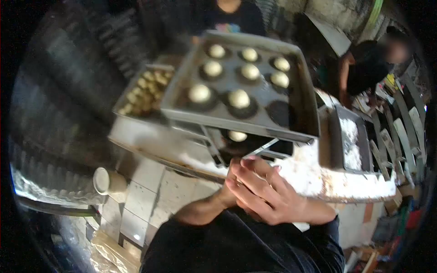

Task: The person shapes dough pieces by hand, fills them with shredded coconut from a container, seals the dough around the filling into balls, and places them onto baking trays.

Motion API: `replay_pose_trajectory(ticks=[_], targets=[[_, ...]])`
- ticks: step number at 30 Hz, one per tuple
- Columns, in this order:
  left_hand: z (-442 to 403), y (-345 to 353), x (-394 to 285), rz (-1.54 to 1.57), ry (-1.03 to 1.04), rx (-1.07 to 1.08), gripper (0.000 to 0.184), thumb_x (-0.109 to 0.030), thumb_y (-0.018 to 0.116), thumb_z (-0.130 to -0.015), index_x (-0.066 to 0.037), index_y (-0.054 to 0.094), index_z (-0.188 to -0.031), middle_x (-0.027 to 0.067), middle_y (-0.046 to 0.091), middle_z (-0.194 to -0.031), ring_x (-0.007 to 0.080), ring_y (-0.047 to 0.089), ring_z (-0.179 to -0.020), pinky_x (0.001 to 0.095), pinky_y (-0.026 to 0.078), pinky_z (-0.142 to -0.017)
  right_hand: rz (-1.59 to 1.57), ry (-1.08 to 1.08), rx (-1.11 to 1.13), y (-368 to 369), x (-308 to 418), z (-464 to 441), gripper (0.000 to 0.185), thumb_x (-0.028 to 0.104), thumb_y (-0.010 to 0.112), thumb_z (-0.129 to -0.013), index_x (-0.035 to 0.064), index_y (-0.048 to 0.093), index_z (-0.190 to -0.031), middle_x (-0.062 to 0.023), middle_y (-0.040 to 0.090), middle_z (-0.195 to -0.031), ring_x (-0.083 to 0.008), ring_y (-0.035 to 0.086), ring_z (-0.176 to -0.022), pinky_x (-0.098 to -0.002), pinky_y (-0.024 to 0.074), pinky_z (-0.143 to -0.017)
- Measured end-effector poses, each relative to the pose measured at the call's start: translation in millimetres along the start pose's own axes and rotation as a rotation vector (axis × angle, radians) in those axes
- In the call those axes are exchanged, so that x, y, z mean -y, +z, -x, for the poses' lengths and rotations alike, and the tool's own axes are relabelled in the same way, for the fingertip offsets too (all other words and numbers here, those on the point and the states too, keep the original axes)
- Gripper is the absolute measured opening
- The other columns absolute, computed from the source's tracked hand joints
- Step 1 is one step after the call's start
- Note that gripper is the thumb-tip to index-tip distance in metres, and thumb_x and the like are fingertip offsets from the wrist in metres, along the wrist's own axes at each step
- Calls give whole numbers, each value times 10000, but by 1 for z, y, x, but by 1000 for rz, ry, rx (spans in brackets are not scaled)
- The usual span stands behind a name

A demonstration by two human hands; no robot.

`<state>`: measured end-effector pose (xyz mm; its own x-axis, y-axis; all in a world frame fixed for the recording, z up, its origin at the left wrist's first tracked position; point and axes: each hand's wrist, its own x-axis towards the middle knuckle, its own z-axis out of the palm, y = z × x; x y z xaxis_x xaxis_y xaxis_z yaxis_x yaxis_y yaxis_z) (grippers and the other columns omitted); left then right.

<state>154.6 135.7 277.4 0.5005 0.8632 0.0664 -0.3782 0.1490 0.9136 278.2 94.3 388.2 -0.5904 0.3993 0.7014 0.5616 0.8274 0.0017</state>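
My left hand (pixel 229 190) and my right hand (pixel 268 195) are pressed together just below the trays. The right hand's bent fingers lie over the left, which is mostly hidden; anything between the palms is out of sight. Beyond them, a metal tray (pixel 218 116) holds several pale dough balls (pixel 239 98) on dark round patches. One dark patch (pixel 281 113) at its near right has no ball on it. Under this tray shows a second tray (pixel 211 146) with one visible pale ball (pixel 237 135). A thin light-coloured strip (pixel 265 146) stands beside my fingertips.
Left of the trays, a box (pixel 119 112) is filled with pale balls. A dark pan (pixel 339 136) of white powder sits on the floury table (pixel 314 170) at right. A pale bucket (pixel 109 182) stands on the tiles. Two people (pixel 234 16) (pixel 366 63) are across the table.
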Motion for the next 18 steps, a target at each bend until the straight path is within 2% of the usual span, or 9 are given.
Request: replay_pose_trajectory(ticks=[1,2,5,7,9,11,13,16,18], targets=[[-11,9,-3,127,39,137,306,-213,784,-732,-9,610,-878,82,684,-860,159,646,-721,312,498,-612,110,-55,21,1,-8,9,393,175,685,-773,-34,617,-1100,-215,568,-1183,-368,594,-1023,-428,543,-845],[-17,15,-12,-25,200,134,288,-190,773,-740,-15,623,-912,82,675,-791,173,652,-707,315,500,-609,6,-26,81,-11,-19,16,338,86,688,-806,-54,618,-1105,-237,567,-1211,-386,629,-981,-390,552,-789],[-35,29,-31,-356,491,178,277,-143,766,-765,-48,659,-1002,66,598,-653,179,596,-615,313,482,-588,-373,214,97,-42,-62,11,159,126,576,-917,8,634,-1006,-212,602,-1119,-286,614,-853,-395,537,-756],[-35,18,-58,-529,253,251,429,-142,779,-786,-89,626,-1183,26,487,-649,114,456,-549,283,412,-527,-182,404,153,-56,-99,2,200,168,527,-965,5,626,-1023,-203,618,-1112,-276,619,-814,-367,526,-744],[-39,-1,-77,-656,317,353,400,-160,755,-821,-88,613,-1188,15,496,-678,96,464,-571,272,405,-519,-97,671,153,-43,-135,-10,313,244,540,-963,-17,589,-1129,-203,611,-1165,-317,625,-880,-407,512,-791],[-35,-18,-100,-684,411,457,349,-154,805,-770,-103,657,-1083,-18,498,-670,112,497,-587,257,365,-495,-97,638,617,-28,-172,-2,457,286,549,-965,49,479,-1349,-186,534,-1318,-365,559,-1145,-427,452,-975],[-22,-47,-113,-605,377,623,350,-150,788,-793,-83,652,-1109,16,584,-757,152,579,-669,278,454,-557,-85,709,933,-22,-174,0,774,356,610,-922,132,183,-1527,-174,192,-1571,-360,233,-1435,-440,297,-1159],[-7,-107,-131,-482,335,898,409,-206,734,-833,-88,576,-1191,60,528,-926,194,603,-811,318,529,-643,-181,715,950,-24,-184,-8,714,394,561,-942,68,253,-1499,-215,273,-1526,-377,251,-1426,-438,227,-1175],[-4,-155,-143,-419,253,1023,417,-209,744,-831,-61,581,-1184,60,547,-953,189,612,-789,321,539,-657,40,724,569,-24,-165,-22,612,426,510,-964,37,418,-1427,-221,297,-1522,-378,275,-1418,-469,201,-1162]])
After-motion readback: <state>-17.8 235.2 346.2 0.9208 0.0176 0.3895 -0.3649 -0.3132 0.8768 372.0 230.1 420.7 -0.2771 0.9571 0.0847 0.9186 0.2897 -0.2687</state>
